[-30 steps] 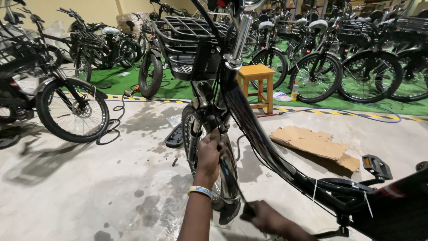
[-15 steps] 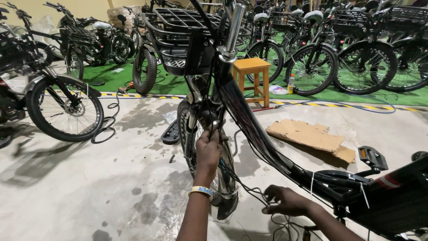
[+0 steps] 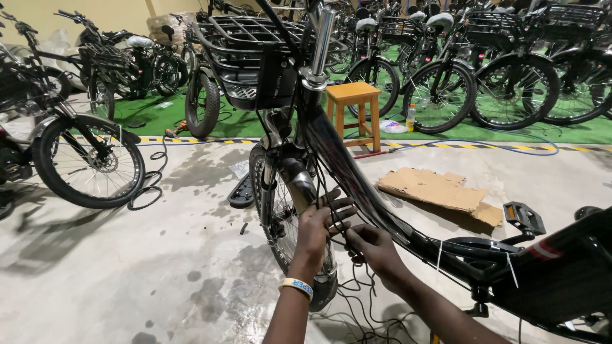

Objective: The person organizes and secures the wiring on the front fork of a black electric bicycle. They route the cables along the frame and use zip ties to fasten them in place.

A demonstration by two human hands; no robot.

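So both hands are down at the front of a black bicycle, right by the fork and front wheel. The left hand has its fingers spread and hooked loosely around a bunch of thin black cables running down beside the frame's down tube, wristband showing on that arm. The right hand is just beside it, almost touching, fingers pinched narrow on the same cables a bit lower, where they spill into a loose tangle on the concrete floor. Above them there's a black wire basket on the front. Behind the bike sits a small wooden stool, a flattened piece of cardboard lies on the floor to the right, and rows of parked bicycles stand on green matting.
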